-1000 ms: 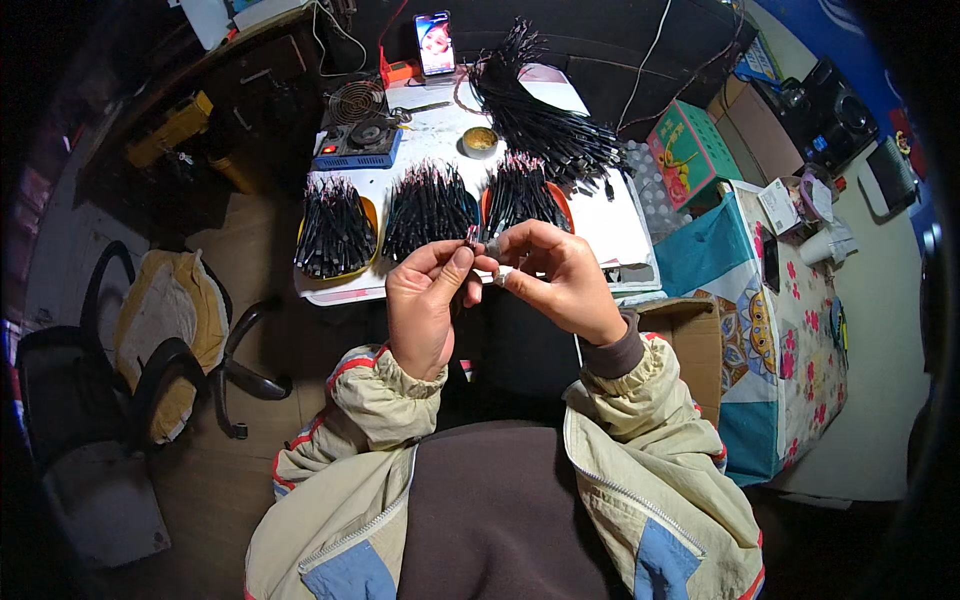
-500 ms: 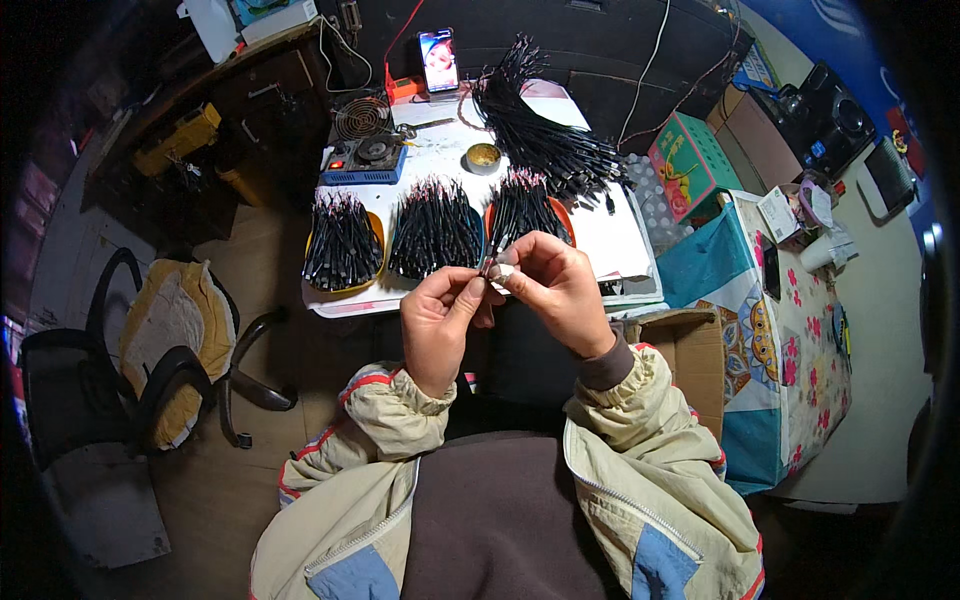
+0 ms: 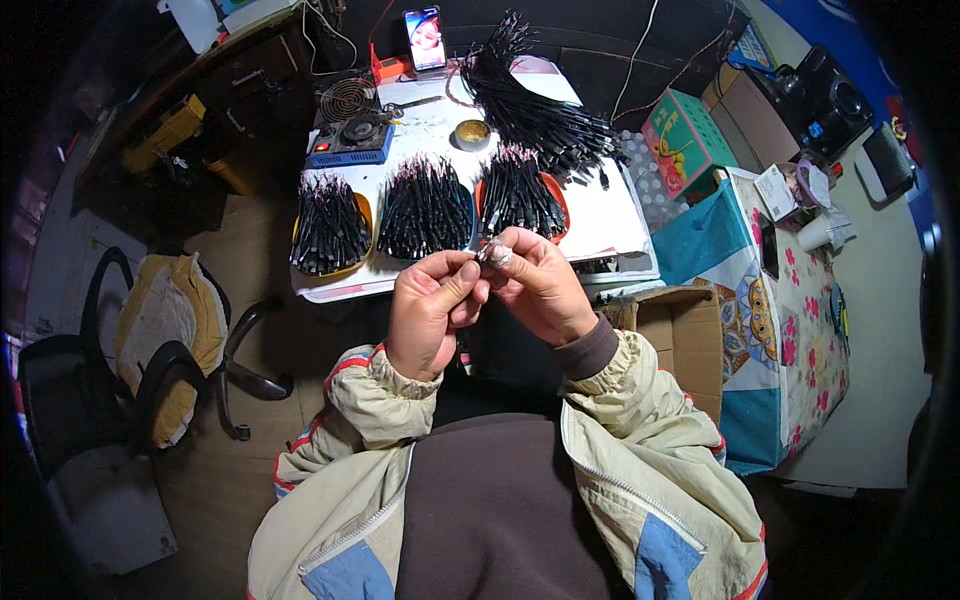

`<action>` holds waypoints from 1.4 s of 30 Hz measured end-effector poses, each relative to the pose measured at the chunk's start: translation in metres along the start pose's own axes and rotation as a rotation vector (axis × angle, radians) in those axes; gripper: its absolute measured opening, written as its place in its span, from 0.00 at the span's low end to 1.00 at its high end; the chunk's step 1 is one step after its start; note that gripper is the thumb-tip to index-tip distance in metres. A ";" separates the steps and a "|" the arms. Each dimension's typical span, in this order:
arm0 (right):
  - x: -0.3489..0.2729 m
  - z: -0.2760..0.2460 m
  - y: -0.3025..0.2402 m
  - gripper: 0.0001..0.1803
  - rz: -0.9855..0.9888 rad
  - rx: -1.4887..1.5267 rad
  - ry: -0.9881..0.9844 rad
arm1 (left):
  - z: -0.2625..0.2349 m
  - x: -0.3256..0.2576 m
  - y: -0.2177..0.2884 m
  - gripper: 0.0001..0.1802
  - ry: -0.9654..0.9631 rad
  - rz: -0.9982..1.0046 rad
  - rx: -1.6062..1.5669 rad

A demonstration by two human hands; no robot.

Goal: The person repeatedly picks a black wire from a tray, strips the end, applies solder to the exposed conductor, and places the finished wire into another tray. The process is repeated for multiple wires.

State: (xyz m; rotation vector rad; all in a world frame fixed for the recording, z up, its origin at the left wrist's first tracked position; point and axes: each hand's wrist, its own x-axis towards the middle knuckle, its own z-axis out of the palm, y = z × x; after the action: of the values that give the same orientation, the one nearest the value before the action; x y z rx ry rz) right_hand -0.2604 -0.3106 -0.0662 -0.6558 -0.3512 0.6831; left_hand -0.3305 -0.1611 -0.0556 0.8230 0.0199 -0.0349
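My left hand and my right hand meet in front of the table's near edge. Both are closed, with thumbs and forefingers pinching the thin wire ends of a small dark cable; most of it is hidden by the fingers. A whitish wrap covers a fingertip of my right hand. Just beyond lie short black cables with reddish wire ends, in a yellow basket, a blue basket and an orange-red basket.
A long bundle of black cables lies across the table's back right. Farther back are a round tin, a blue heater-like device, a round fan guard and a lit phone. An open cardboard box stands at right, an office chair at left.
My hands stay together and their fingers have shifted slightly around the wire ends. The whole view has tilted a little, so the table sits higher and farther left.
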 end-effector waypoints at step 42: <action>0.261 -0.225 -0.175 0.07 -0.010 -2.218 0.360 | -0.046 0.026 -0.006 0.11 0.062 -0.058 0.217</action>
State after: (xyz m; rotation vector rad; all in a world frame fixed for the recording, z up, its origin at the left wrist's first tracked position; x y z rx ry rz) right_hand 0.1244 -0.3354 -0.0948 -2.8021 -0.6954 -0.1661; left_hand -0.3047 -0.1320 -0.0919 1.0406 0.0998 -0.0670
